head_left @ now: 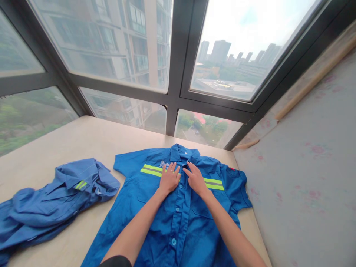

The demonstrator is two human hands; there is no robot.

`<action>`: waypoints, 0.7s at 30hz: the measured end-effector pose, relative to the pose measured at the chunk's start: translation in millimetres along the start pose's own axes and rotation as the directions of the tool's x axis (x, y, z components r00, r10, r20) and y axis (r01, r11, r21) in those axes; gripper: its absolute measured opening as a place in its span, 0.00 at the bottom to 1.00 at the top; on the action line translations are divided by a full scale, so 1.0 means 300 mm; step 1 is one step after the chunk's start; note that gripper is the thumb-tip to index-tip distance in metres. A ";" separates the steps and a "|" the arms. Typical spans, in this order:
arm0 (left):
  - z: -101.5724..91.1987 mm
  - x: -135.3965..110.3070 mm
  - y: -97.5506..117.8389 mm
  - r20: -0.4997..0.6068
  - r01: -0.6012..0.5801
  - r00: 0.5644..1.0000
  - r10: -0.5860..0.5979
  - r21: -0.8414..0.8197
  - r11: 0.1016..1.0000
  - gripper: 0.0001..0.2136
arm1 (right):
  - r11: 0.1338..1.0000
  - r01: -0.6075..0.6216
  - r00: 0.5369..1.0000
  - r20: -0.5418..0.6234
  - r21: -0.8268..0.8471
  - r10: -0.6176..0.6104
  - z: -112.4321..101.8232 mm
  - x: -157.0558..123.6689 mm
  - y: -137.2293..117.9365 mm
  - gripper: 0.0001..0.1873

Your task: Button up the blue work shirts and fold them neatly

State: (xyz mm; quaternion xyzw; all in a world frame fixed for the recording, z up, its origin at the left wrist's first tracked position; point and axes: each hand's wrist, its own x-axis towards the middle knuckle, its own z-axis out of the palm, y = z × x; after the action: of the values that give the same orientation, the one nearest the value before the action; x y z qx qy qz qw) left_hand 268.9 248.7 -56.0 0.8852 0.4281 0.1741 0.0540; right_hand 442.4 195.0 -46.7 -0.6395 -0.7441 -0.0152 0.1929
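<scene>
A blue short-sleeved work shirt [178, 226] lies spread front side up, collar toward the window. Yellow-green and grey reflective stripes cross its chest, and light blue buttons run down the front. My left hand [169, 180] rests on the chest left of the button strip, its fingers stretched out over the stripe and near the white lettering. Just across the strip, my right hand [196, 180] touches the front edge below the collar with fingers extended and apart. Neither hand visibly grips the cloth. Parts of the stripe and the upper strip are hidden under my hands.
A second blue garment [52, 207] with a small striped patch lies crumpled to the left on the pale wooden surface [111, 135]. Dark-framed windows [172, 74] rise behind. A flower-patterned wall [303, 178] with peeling covering borders the right side.
</scene>
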 end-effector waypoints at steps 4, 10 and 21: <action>0.002 -0.001 -0.002 0.002 -0.002 1.000 0.002 0.000 1.000 0.22 | 0.998 0.060 0.992 0.110 0.005 -0.060 -0.015 0.012 -0.003 0.28; 0.000 -0.008 -0.004 0.016 -0.029 0.999 0.030 -0.025 0.999 0.29 | 0.994 0.107 0.984 0.144 0.026 -0.109 -0.070 0.007 0.003 0.23; 0.003 -0.020 0.001 0.002 -0.099 0.995 0.099 -0.056 0.993 0.20 | 0.982 0.168 0.951 0.247 0.091 -0.186 -0.041 0.046 -0.089 0.41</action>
State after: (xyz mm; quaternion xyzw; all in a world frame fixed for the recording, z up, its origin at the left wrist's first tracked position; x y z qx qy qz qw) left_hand 266.1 243.9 -58.3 0.9039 0.3784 0.1863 0.0710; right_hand 418.6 199.7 -25.2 -0.5597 -0.8171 0.0752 0.1157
